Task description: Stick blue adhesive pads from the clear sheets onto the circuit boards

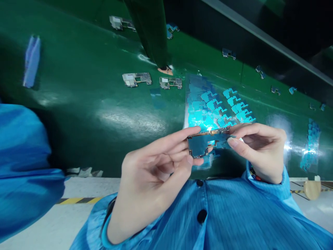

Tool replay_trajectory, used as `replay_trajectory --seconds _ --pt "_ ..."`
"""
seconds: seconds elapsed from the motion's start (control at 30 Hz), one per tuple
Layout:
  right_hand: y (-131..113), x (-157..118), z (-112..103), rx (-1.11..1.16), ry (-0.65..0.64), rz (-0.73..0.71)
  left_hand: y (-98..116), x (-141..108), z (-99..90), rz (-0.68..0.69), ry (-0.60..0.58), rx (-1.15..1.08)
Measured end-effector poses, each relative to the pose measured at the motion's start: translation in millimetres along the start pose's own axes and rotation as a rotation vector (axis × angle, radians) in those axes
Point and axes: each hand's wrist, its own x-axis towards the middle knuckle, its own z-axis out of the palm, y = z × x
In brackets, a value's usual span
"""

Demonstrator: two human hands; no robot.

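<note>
holding the circuit board [199, 145] above the worktop [78, 83], you had it between left hand [152, 173] and right hand [265, 151], neither hand nearer. its long axis ran left to right across your front, right end slightly higher in view. left hand gripped the left end, thumb at the near edge, forefinger along the far edge; right hand pinched the right end. blue cut pieces [207, 96] lay beyond.

Two circuit boards [143, 77] lie on the table [78, 114], left of the film sheet [194, 91].
</note>
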Motion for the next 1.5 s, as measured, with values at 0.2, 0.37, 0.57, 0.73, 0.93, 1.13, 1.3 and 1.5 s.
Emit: replay_trajectory --seconds 0.2,0.37,0.57,0.73,0.93,1.13,1.3,1.5 --pt "1.1 0.8 -0.6 -0.034 0.005 0.0 -0.1 0.7 0.7 0.001 -0.002 -0.026" --pt "1.1 1.3 -0.2 -0.033 0.009 0.003 -0.6 0.1 1.1 -0.003 -0.007 -0.043" --pt "0.9 1.6 0.4 -0.008 -0.006 -0.012 -1.1 0.3 0.0 0.009 -0.007 -0.035" --pt "0.2 2.0 1.2 -0.015 0.004 0.0 0.5 0.6 -0.4 0.012 0.007 0.009" --pt "-0.3 3.0 2.6 0.005 -0.006 -0.006 -0.5 0.9 -1.1 0.022 -0.008 -0.007" --pt "0.7 3.5 2.2 0.001 -0.006 -0.028 -0.1 1.1 -3.3 0.09 -0.024 0.107" --pt "0.3 3.6 1.9 -0.004 -0.007 -0.026 -2.3 1.3 -2.7 0.096 -0.037 0.082" --pt "0.3 2.6 2.3 0.008 -0.015 -0.018 -4.4 2.0 -1.1 0.096 -0.018 0.09"
